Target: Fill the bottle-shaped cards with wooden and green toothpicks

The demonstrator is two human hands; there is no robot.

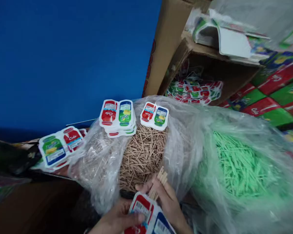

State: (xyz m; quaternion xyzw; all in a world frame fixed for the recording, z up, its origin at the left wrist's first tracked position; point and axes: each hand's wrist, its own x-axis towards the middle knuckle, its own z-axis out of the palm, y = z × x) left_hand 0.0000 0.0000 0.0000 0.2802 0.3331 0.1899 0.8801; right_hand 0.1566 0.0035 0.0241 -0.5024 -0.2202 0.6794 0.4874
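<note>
My left hand (pixel 118 217) is closed on a small printed packet (pixel 146 214) with a red half and a blue half, at the bottom middle. My right hand (pixel 167 198) pinches a small bunch of tan sticks (pixel 160 182) just above that packet. Both hands hover over the near edge of a clear plastic bag (pixel 100 169) full of loose tan sticks (pixel 141 152). Two stacks of the same packets rest on the far side of that bag, one stack (pixel 117 117) at the left and a lower stack (pixel 154 115) at the right.
A second clear bag holds green sticks (pixel 236 162) at the right. More packets (pixel 60 146) lie at the left. Cardboard boxes (pixel 197 65) with printed packets stand behind. Red and green printed cartons (pixel 275 94) fill the far right. A blue wall (pixel 68 58) is behind.
</note>
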